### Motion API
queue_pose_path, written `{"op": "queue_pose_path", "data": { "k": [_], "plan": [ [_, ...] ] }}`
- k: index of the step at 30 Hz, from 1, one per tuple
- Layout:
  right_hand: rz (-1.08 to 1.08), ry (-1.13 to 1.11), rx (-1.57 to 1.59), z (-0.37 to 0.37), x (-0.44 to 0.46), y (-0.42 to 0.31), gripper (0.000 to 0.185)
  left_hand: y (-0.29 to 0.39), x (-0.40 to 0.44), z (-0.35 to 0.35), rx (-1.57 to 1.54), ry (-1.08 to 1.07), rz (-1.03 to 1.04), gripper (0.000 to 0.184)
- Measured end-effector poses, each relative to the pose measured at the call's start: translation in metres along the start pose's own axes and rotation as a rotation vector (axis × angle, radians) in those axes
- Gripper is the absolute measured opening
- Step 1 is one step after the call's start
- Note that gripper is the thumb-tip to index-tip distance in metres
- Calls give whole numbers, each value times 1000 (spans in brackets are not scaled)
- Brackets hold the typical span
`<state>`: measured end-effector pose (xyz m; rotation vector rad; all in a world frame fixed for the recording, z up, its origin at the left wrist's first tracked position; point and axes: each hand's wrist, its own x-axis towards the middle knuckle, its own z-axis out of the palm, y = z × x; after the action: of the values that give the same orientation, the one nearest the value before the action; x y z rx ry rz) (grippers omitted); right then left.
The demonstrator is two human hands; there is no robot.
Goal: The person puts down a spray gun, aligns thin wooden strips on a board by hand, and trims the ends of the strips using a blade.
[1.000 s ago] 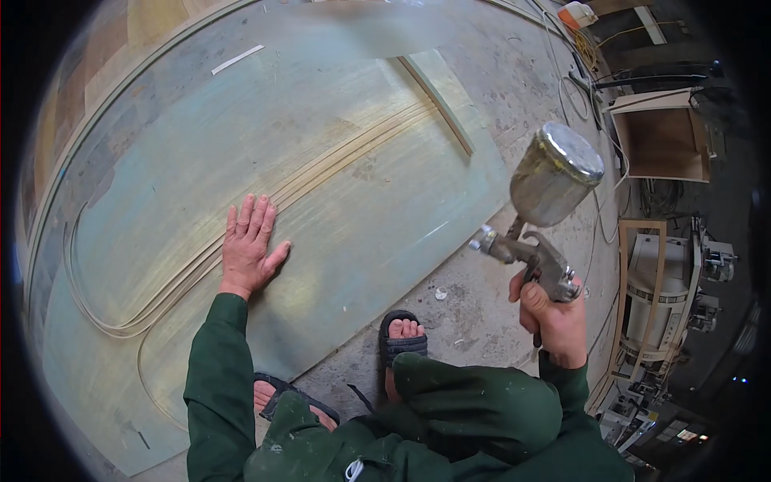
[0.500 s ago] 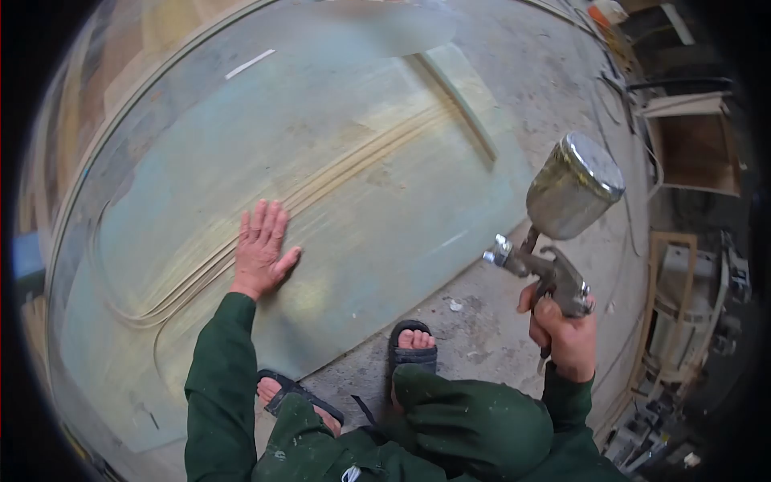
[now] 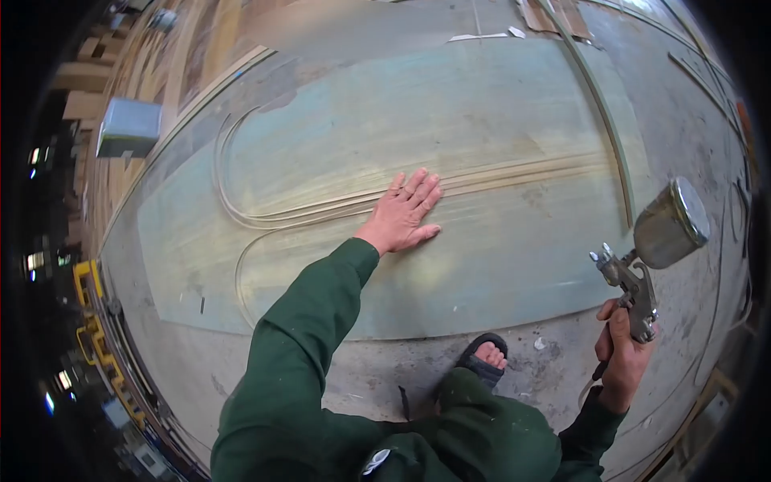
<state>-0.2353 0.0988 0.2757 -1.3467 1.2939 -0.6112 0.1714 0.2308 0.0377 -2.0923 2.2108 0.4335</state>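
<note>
My left hand (image 3: 404, 213) lies flat with its fingers slightly spread, across a bundle of long thin strips (image 3: 506, 176). These look like wooden edging; their left ends curl into loops. Beneath them is a large pale blue-green sheet (image 3: 514, 281), smudged with yellowish residue, on the floor. At the right, my right hand (image 3: 625, 357) is wrapped round the handle of a metal spray gun (image 3: 629, 281). Its silver cup (image 3: 668, 229) sits on top, tilted to the right, and its nozzle points up and left. The gun is held off the sheet, near its right edge.
A narrow bar (image 3: 594, 92) crosses the strips' right part. Wooden planks (image 3: 181, 60) and a bluish box (image 3: 130, 128) are at upper left. Yellow clamp-like metal parts (image 3: 90, 293) line the left edge. Brown cardboard (image 3: 550, 18) lies at the top. My sandalled foot (image 3: 486, 357) stands by the sheet.
The view has turned, so the strips now run nearly level and more of the left side shows. My left hand still rests on the strips; my right hand still holds the spray gun.
</note>
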Motion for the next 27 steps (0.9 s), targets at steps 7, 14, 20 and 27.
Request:
{"op": "queue_pose_path", "data": {
  "k": [7, 14, 20, 27],
  "plan": [
    [15, 103, -78, 39, -59, -50, 39, -42, -17, 12, -17, -10, 129, 88],
    [-104, 297, -211, 138, -160, -97, 40, -126, -119, 24, -52, 123, 233, 85],
    [5, 343, -141, 221, -201, -134, 40, -174, -177, 37, -63, 159, 260, 85],
    [-22, 362, -307, 242, -223, -147, 35, -167, -181, 35, -105, 199, 212, 82]
  ]
}}
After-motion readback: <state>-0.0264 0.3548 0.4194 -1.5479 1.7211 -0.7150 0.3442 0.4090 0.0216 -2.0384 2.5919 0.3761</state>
